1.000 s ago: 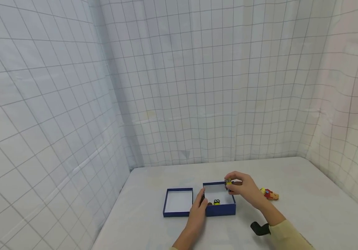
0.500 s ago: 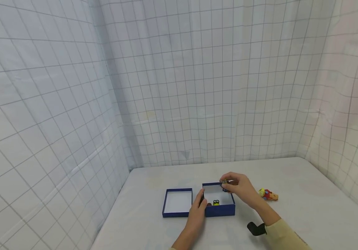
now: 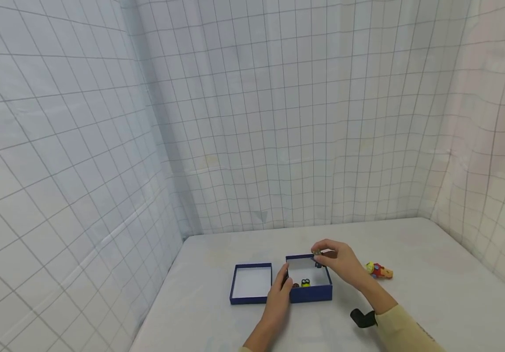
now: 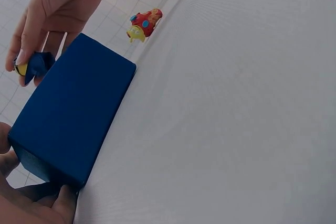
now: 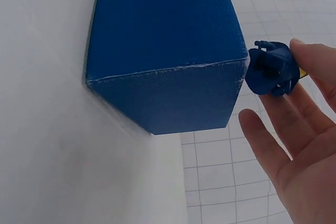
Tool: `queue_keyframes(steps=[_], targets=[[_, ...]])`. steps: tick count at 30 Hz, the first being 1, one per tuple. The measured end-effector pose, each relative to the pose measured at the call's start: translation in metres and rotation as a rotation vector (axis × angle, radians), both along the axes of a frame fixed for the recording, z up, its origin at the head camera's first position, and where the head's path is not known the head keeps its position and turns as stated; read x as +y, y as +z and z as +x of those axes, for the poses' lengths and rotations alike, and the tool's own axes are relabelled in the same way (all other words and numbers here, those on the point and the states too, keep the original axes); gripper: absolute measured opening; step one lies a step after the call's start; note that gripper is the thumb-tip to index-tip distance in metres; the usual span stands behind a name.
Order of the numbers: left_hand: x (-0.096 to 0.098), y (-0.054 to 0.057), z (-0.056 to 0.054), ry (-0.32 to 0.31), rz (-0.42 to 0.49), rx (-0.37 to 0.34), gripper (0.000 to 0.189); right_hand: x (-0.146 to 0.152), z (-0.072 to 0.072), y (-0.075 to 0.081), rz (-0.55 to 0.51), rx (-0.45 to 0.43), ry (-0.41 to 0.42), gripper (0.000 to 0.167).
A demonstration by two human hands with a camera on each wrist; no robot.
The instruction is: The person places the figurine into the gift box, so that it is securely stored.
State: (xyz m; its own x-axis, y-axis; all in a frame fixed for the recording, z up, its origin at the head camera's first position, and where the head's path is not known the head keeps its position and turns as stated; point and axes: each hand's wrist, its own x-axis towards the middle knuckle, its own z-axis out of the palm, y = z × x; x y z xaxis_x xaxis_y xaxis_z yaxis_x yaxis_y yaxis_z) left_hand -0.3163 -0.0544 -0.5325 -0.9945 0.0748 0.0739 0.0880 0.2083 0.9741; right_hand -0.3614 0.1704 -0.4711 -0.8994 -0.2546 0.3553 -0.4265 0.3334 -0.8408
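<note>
The right hand is pinching a figurine, seemingly placing it; the left hand, fingers relaxed, is bracing the box between them; lowering then releasing is probably remaining.

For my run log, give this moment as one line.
left grip: touching blue box | right grip: holding small figure near box rim | red toy: on table

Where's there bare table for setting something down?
Bare table lies left of the shallow tray and right of the red-yellow toy. The deeper box is crowded: left hand alongside, right hand holding a figure, yellow toy inside.
</note>
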Motion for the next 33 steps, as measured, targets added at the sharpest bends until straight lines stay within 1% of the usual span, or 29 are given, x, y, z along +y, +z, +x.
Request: queue_keyframes(steps=[8,9,12,15,16,20,27,33], targets=[[0.001,0.001,0.001,0.004,0.001,-0.008,0.049,-0.002,-0.001,-0.003,0.047,0.046,-0.032,0.021],[0.0,0.001,0.001,0.004,0.001,-0.008,0.049,-0.004,0.003,0.0,0.056,0.052,-0.036,0.021],[0.0,0.001,0.001,0.003,0.008,-0.014,0.049,-0.005,0.002,-0.002,0.08,0.066,-0.048,0.02],[0.0,0.001,0.0,0.0,0.011,-0.014,0.049,-0.005,0.002,-0.003,0.089,0.065,-0.049,0.025],[0.0,0.001,0.0,-0.001,0.011,-0.014,0.049,-0.004,-0.001,-0.007,0.092,0.068,-0.048,0.027],[0.0,0.001,0.001,-0.003,0.007,-0.006,0.05,-0.005,-0.001,-0.008,0.12,0.075,-0.058,0.031],[-0.001,0.001,0.001,-0.009,0.012,-0.012,0.05,-0.007,-0.003,-0.013,0.202,0.07,-0.109,0.029],[-0.001,0.0,0.0,-0.011,0.017,-0.005,0.05,-0.007,-0.005,-0.015,0.228,0.058,-0.126,0.028]])
